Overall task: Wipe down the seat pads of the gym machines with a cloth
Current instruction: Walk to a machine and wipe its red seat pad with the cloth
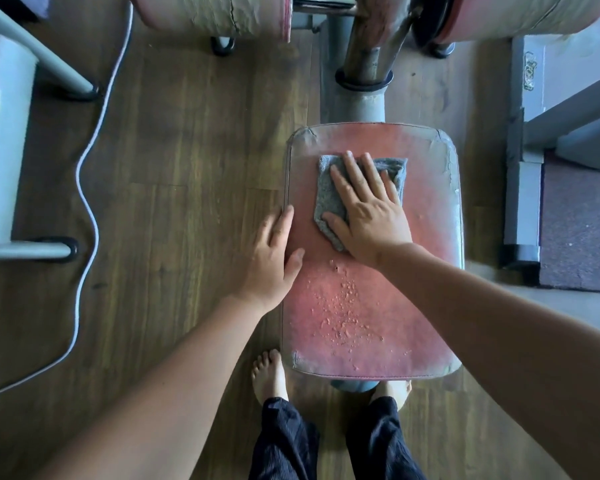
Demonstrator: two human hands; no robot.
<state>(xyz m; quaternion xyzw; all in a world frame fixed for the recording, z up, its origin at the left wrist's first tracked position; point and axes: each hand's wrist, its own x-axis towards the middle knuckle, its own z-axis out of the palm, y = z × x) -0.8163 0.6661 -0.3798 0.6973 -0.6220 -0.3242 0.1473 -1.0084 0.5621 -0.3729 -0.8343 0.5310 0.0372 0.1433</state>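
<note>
A worn red seat pad [367, 306] with cracked, flaking vinyl lies below me, on a grey post. A folded grey cloth [329, 192] lies on its far half. My right hand [367, 209] presses flat on the cloth with the fingers spread and pointing away from me. My left hand [274, 254] grips the pad's left edge, thumb on top and fingers down the side. Loose flakes dot the near half of the pad.
Two worn roller pads [229, 15] [520, 15] hang at the top, beside a rusty metal post [371, 53]. Grey machine frames [4, 150] stand at the left and right. A white cable [84, 188] snakes over the wooden floor. My bare feet [269, 374] stand under the pad's near edge.
</note>
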